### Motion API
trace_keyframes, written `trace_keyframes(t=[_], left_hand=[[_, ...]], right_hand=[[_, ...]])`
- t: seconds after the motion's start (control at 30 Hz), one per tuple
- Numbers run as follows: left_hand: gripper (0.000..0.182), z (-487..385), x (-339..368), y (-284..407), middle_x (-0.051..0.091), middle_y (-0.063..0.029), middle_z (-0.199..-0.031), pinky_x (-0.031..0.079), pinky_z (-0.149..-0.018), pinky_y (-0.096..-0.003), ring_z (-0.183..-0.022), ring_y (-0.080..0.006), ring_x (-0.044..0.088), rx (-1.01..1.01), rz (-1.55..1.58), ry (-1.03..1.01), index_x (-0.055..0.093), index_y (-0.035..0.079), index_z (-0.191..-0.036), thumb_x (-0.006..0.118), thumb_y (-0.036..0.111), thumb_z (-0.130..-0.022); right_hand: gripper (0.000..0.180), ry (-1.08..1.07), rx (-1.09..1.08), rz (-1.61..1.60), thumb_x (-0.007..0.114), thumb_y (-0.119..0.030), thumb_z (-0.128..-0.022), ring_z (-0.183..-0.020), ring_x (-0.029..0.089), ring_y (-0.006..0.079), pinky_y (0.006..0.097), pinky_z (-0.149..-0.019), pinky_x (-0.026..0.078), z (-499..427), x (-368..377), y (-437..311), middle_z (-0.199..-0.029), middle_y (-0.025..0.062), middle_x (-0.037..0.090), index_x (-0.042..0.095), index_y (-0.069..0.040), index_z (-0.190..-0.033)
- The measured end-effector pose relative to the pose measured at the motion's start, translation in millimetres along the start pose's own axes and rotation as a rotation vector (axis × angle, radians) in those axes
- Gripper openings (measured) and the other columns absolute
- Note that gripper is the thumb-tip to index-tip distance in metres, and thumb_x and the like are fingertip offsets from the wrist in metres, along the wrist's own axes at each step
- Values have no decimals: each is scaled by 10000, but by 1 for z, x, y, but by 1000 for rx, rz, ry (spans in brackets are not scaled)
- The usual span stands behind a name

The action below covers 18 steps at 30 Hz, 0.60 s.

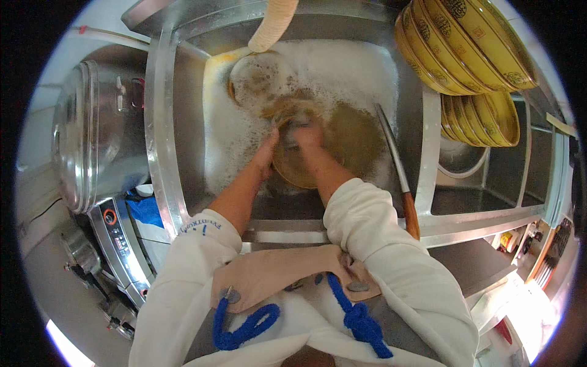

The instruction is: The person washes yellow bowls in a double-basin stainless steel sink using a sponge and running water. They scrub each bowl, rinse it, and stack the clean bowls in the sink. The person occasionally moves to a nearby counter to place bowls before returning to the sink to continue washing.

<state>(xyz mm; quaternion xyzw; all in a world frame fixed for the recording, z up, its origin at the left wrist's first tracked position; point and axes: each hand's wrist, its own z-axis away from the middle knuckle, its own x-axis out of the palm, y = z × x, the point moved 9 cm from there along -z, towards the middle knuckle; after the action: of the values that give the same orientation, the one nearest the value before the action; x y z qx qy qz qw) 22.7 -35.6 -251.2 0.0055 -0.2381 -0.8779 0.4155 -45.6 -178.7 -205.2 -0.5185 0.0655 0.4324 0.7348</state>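
A yellowish bowl [293, 169] lies tilted in the foamy water of a stainless-steel sink [188, 137]. My left hand [268, 149] grips the bowl's left rim. Inside the bowl is my right hand [309, 136], blurred, with its fingers out of clear sight. Something greyish shows near those fingers, too blurred to name. Another round dish [254, 78], covered in suds, sits partly under water at the back left. Brownish water shows through a gap in the foam to the right of my hands.
A ribbed hose [274, 23] hangs over the sink's back. A wooden-handled metal tool [395, 156] leans on the right wall. Nested yellow bowls [467, 46] stand on the right, with a smaller stack [481, 119] nearer. A large steel pot [105, 128] stands left.
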Motion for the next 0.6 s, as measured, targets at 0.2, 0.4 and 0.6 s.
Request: trace_keyframes(t=[0.2, 0.4, 0.6], left_hand=[[927, -9, 5, -13, 252, -126, -1457, 254, -1025, -534, -1307, -335, 273, -12, 30, -108, 191, 109, -1429, 434, 724, -780], [907, 9, 0, -5, 230, -144, -1460, 230, -1023, -561, -1309, -353, 263, -14, -10, 40, 191, 116, -1433, 452, 701, -791], [838, 17, 16, 15, 327, -140, -1412, 291, -990, -580, -1273, -361, 328, 97, 81, -98, 254, 130, -1412, 466, 670, -807]], right_hand=[[401, 261, 309, -219, 618, -185, -806, -992, 576, 336, 427, -833, 461, 5, -42, 23, -1092, 217, 565, 522, 4, -1147], [364, -540, -138, 181, 587, -171, -785, -1012, 558, 373, 436, -870, 442, 44, 33, -10, -1135, 202, 568, 579, -51, -1129], [374, -880, -448, 709, 593, -182, -743, -1012, 561, 337, 447, -867, 442, 92, 9, 43, -1096, 181, 584, 612, -134, -1113]])
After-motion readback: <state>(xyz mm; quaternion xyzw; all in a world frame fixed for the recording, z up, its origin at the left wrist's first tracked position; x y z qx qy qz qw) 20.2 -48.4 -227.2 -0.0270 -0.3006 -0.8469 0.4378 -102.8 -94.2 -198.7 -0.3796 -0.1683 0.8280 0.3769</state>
